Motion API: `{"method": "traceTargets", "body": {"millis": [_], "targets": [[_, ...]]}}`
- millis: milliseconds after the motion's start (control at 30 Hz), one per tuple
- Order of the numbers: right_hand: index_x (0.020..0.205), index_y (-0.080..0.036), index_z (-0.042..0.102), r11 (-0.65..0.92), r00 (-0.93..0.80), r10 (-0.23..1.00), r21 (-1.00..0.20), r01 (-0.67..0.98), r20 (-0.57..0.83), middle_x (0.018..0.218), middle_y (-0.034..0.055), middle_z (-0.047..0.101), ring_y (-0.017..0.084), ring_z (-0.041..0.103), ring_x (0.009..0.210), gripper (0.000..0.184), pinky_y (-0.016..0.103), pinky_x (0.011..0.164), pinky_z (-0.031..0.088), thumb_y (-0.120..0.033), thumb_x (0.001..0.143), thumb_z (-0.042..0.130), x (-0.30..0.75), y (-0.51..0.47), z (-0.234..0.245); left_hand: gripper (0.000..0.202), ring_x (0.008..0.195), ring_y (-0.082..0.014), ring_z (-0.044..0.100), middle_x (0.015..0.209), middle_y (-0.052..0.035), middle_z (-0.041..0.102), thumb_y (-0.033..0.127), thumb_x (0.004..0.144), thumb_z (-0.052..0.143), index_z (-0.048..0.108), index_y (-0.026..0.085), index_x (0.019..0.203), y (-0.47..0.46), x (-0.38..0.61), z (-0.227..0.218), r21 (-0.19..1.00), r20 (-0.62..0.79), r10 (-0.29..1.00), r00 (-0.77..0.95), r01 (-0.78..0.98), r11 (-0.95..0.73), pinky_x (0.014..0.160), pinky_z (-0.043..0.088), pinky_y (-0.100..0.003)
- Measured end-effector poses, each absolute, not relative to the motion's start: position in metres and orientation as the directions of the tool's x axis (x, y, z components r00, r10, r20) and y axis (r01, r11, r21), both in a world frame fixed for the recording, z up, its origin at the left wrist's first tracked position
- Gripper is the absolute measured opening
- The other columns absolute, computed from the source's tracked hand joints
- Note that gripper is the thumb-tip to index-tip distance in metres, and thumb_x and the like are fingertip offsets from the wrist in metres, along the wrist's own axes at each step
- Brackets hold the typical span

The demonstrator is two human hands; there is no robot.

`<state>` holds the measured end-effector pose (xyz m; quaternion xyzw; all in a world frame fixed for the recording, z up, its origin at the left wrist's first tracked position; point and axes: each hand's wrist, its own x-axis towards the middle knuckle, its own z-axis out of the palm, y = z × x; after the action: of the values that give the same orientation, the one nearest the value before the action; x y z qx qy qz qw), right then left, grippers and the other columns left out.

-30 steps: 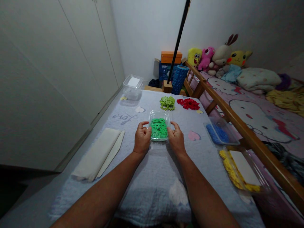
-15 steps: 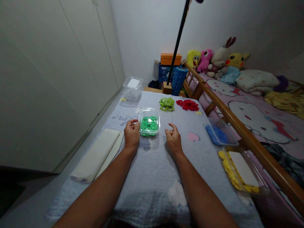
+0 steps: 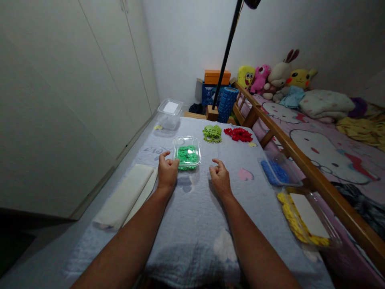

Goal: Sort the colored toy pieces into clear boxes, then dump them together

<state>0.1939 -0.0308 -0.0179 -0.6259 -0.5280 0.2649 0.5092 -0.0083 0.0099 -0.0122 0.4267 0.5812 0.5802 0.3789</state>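
Observation:
A clear lidded plastic box [image 3: 187, 141] holds green snowflake-shaped plastic pieces [image 3: 188, 154] and sits in the middle of the cloth-covered table. My left hand [image 3: 167, 170] is at the box's near left corner, its thumb against or very close to the wall, index finger raised and apart from the thumb. To the right of the box, with a gap between, my right hand [image 3: 219, 176] rests loosely curled, thumb and index finger apart and nothing in them. Beyond the box lie loose light-green pieces [image 3: 212, 133] and a pile of red pieces [image 3: 239, 134].
On the right edge stand a box of blue pieces [image 3: 275, 172] and a lidded box of yellow pieces [image 3: 306, 216]. A clear box [image 3: 170, 116] stands at the far left corner. Folded white cloth [image 3: 126, 196] lies at left. A wooden bed rail [image 3: 282, 140] borders the right side.
The box of green pieces has shifted slightly left and away from me, turning a little. Both hands have stayed almost in place. The whole view has shifted slightly.

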Motion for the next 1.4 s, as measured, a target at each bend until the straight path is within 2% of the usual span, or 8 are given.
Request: {"method": "traceTargets", "body": {"millis": [333,533,667,833,1000,1200,1300,1400], "targets": [[0.110,-0.017,0.068,0.079,0.312,0.931,-0.940,0.333,0.189,0.057,-0.0109,0.040,0.014,0.044,0.055,0.039,0.028,0.060,0.035,-0.042,0.083,0.057,0.193,-0.031,-0.018,0.044,0.050,-0.0115,0.041,0.059,0.0103,0.044,0.031,0.071,0.066,0.060,0.018,0.113,0.019,-0.004,-0.001,0.999,-0.008,0.963,-0.268,0.049,0.022,0.050,0.029,-0.022],[0.118,-0.019,0.060,0.001,0.348,0.937,-0.999,-0.032,-0.010,0.059,-0.0111,0.049,0.012,0.042,0.048,0.054,0.024,0.047,0.034,-0.061,0.083,0.060,0.200,-0.029,-0.019,0.043,0.045,-0.0116,0.039,0.054,0.0115,0.044,0.026,0.069,0.066,0.058,0.020,0.111,0.019,0.011,0.007,0.995,-0.080,0.990,-0.119,0.050,0.086,0.048,0.025,-0.022],[0.121,-0.022,0.056,-0.008,0.415,0.907,-0.990,-0.140,-0.066,0.069,-0.0088,0.055,0.012,0.050,0.051,0.061,0.022,0.044,0.036,-0.066,0.079,0.062,0.206,-0.027,-0.019,0.038,0.045,-0.0122,0.041,0.053,0.0115,0.046,0.025,0.070,0.066,0.058,0.021,0.108,0.013,0.026,0.011,0.994,-0.090,0.995,-0.045,0.064,0.093,0.048,0.026,-0.023],[0.116,-0.021,0.061,-0.013,0.561,0.828,-1.000,0.021,0.001,0.083,-0.0024,0.061,0.016,0.059,0.067,0.054,0.025,0.051,0.043,-0.058,0.077,0.063,0.233,-0.019,-0.013,0.038,0.050,-0.0135,0.044,0.054,0.0105,0.046,0.025,0.072,0.067,0.058,0.021,0.109,0.005,0.046,0.013,0.996,-0.077,0.997,0.004,0.051,0.077,0.050,0.029,-0.023],[0.111,-0.019,0.066,0.004,0.561,0.808,-0.953,0.303,0.182,0.097,0.0044,0.065,0.022,0.062,0.087,0.047,0.036,0.081,0.053,-0.048,0.074,0.065,0.279,0.001,-0.002,0.038,0.055,-0.0129,0.044,0.059,0.0102,0.043,0.027,0.073,0.064,0.061,0.019,0.110,0.006,0.060,0.001,0.999,-0.016,0.990,-0.139,-0.049,0.009,0.056,0.034,-0.023],[0.110,-0.017,0.068,-0.167,0.561,0.791,-0.798,0.580,0.243,0.117,0.0153,0.064,0.031,0.061,0.111,0.045,0.045,0.108,0.045,-0.035,0.069,0.068,0.324,0.042,-0.008,0.036,0.056,-0.0131,0.042,0.062,0.0094,0.041,0.030,0.076,0.062,0.062,0.019,0.110,0.014,0.049,-0.010,0.998,0.063,0.968,-0.243,-0.014,-0.068,0.057,0.033,-0.023],[0.116,-0.017,0.067,-0.297,0.634,0.738,-0.733,0.612,0.230,0.125,0.0181,0.063,0.035,0.056,0.123,0.050,0.047,0.112,0.042,-0.034,0.069,0.070,0.340,0.068,-0.019,0.033,0.058,-0.0135,0.043,0.063,0.0082,0.043,0.031,0.079,0.061,0.063,0.019,0.109,0.019,0.041,-0.010,0.996,0.092,0.957,-0.276,0.020,-0.090,0.058,0.035,-0.024],[0.121,-0.019,0.065,-0.328,0.662,0.701,-0.704,0.630,0.266,0.129,0.0175,0.062,0.036,0.053,0.128,0.054,0.049,0.114,0.039,-0.036,0.070,0.072,0.354,0.095,-0.027,0.031,0.057,-0.0132,0.042,0.064,0.0079,0.042,0.032,0.078,0.061,0.063,0.019,0.107,0.027,0.036,-0.009,0.995,0.104,0.938,-0.331,0.028,-0.101,0.056,0.034,-0.024]]}}
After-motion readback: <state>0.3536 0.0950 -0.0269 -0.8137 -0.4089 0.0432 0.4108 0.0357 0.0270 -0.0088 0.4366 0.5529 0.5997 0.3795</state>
